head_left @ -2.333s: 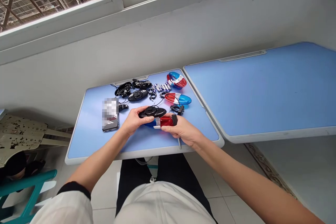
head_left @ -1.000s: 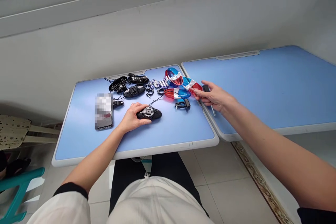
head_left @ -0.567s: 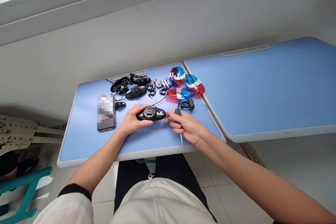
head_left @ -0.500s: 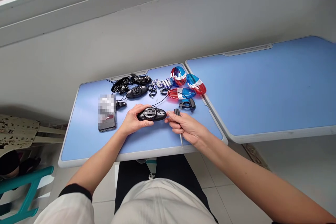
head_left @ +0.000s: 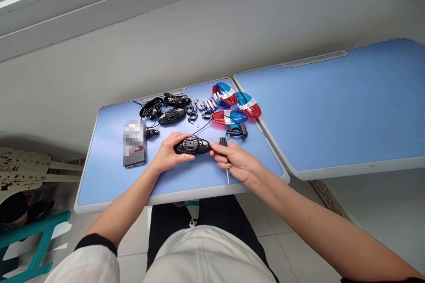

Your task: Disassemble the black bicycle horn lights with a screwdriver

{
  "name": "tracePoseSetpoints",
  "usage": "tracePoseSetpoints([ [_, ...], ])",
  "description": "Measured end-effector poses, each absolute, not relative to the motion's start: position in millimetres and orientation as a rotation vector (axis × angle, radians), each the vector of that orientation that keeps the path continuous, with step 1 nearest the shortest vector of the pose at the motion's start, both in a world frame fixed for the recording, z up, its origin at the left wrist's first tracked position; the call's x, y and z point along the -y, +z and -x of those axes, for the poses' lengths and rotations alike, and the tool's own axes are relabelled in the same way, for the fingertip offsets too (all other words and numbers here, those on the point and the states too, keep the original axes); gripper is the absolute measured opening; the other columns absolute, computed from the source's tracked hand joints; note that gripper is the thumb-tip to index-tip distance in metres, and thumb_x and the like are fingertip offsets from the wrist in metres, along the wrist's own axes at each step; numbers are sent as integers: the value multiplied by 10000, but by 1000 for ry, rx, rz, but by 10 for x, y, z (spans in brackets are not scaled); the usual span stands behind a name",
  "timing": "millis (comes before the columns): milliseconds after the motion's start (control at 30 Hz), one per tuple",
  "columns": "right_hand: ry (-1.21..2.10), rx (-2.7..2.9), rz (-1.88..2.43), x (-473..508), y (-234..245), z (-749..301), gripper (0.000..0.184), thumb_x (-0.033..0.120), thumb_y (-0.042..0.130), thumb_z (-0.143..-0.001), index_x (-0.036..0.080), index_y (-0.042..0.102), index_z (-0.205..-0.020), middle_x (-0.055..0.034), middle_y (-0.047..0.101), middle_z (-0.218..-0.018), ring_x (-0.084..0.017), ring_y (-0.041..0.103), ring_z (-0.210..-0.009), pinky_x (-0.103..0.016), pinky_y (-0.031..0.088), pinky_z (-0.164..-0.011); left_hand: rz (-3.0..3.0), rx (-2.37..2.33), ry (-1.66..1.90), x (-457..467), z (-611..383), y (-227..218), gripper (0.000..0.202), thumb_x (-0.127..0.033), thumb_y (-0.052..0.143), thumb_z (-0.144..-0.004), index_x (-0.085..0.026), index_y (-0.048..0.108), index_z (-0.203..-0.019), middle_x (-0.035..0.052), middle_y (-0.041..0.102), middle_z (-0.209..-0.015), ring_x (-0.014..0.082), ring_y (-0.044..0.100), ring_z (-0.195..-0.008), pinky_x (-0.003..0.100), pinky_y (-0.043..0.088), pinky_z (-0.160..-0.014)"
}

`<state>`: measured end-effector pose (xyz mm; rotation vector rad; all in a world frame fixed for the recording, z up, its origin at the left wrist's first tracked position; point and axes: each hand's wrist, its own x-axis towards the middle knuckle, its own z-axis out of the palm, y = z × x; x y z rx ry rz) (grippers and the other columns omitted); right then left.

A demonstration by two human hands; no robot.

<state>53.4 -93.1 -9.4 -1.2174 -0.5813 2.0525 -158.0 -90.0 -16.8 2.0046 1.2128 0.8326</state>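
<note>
My left hand (head_left: 168, 152) grips one end of a black oval light base (head_left: 191, 145), which has a ribbed round mount facing up. A thin cable runs from it to a black clamp (head_left: 237, 131) on the right. In my right hand (head_left: 236, 159) is a screwdriver (head_left: 223, 142), its dark handle up and its metal shaft pointing down towards the table edge. The thumb and forefinger of that hand touch the right tip of the base; whether they pinch anything small there I cannot tell. Beyond lie red-and-blue lamp covers (head_left: 229, 117) and another black base (head_left: 172, 116).
Opened black housings (head_left: 151, 108) with wires lie at the back left of the blue table (head_left: 109, 185). Several batteries (head_left: 205, 105) and ring clamps (head_left: 192, 117) are in the middle. A phone (head_left: 135, 154), partly pixelated, lies left. A second blue table (head_left: 332, 119) adjoins on the right.
At the back, one red-and-blue lamp cover has tipped over to the left and now rests at a different angle. Both hands keep nearly the same pose, and the view has shifted slightly.
</note>
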Motion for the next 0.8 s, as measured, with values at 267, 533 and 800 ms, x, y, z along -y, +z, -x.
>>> tracePoseSetpoints([
  [267,2082,645,1207,939,-87,-561,254,256,746,-684,154,513,-694,11,539,-579,-4,267,-399,-126,163,-339,-1998,-1217,841,901,1573,-179,592,-512,745,-642,-199,634,-1131,80,639,-1010,241,540,-980,384,419,-909],
  [533,2097,589,1184,923,-77,-566,247,209,770,-647,131,536,-643,8,532,-571,4,278,-407,-126,181,-338,-1987,-1217,834,901,1575,-171,596,-527,742,-636,-210,637,-1129,79,643,-1021,246,542,-991,388,422,-914],
  [800,2136,552,1161,940,-71,-570,187,192,728,-696,127,560,-647,-10,553,-590,2,266,-401,-119,192,-326,-2018,-1217,846,903,1575,-172,604,-547,729,-641,-200,634,-1125,81,642,-1021,243,550,-986,385,426,-908],
])
